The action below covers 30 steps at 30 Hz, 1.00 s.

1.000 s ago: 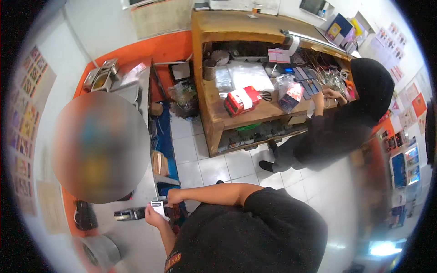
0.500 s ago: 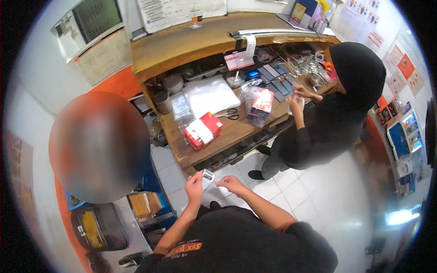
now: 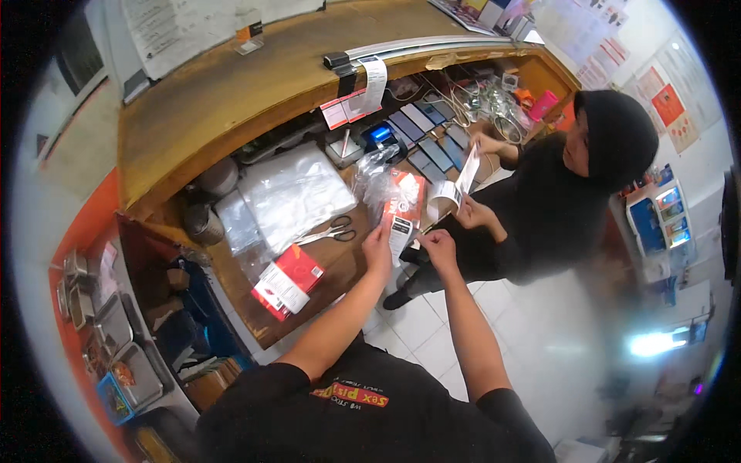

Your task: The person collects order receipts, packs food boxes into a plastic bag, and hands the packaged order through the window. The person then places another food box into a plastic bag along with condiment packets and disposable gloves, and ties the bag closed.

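Note:
My left hand [image 3: 378,248] pinches a white printed label [image 3: 400,236] and holds it over the lower part of a red box [image 3: 407,193] wrapped in clear plastic. Close by on the right, my right hand [image 3: 440,251] has its thumb and fingers pinched together. What lies between them, if anything, is too small to make out. Left of my forearms, a stack of red boxes [image 3: 305,266] with a white label [image 3: 281,290] rests on the wooden desk. Scissors [image 3: 338,229] with dark handles lie between the stack and the wrapped box.
Clear plastic bags [image 3: 297,193] cover the desk's left side. Several phones [image 3: 432,158] lie farther back, near a small device with a blue screen [image 3: 380,136]. At right, a person in black [image 3: 540,201] holds a white paper strip [image 3: 468,174]. Metal trays [image 3: 116,324] stand far left.
My hands have moved up and right from in front of my body to the wrapped box, the label still in my left hand. The person at right now holds a long paper strip.

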Available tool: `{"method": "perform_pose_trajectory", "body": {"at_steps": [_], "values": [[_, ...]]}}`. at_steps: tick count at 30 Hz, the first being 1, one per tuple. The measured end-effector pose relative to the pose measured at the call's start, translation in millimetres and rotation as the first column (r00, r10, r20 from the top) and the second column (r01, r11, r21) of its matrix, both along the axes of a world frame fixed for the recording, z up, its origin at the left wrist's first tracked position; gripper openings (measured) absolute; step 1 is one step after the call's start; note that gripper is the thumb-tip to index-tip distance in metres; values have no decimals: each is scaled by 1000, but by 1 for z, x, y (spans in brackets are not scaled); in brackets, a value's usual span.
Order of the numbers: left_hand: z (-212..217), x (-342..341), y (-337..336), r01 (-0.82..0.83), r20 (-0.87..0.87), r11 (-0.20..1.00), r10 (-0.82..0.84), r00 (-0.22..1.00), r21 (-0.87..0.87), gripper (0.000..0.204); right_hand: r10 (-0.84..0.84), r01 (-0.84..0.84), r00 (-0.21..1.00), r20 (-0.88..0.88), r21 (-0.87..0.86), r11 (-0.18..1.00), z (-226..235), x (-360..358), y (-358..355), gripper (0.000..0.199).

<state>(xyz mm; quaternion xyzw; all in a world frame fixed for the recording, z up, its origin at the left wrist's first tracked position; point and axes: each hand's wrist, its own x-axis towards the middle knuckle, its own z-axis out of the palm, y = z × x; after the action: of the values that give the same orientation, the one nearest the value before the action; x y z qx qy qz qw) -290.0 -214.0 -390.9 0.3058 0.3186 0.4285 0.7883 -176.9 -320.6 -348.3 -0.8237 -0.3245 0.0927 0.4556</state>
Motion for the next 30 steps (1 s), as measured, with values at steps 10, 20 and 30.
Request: {"method": "perform_pose_trajectory", "body": {"at_steps": [10,20,30], "values": [[-43,38,47,-81,-519,894,328,790,441,21,-51,39,984,-168,-72,997,-46,52,53,21],[-86,66,59,-80,-389,990,28,921,-118,32,127,171,424,-897,217,961,-82,64,42,26],[-70,36,56,512,16,796,-536,844,-324,38,337,111,245,-909,372,922,-93,49,13,67]]}}
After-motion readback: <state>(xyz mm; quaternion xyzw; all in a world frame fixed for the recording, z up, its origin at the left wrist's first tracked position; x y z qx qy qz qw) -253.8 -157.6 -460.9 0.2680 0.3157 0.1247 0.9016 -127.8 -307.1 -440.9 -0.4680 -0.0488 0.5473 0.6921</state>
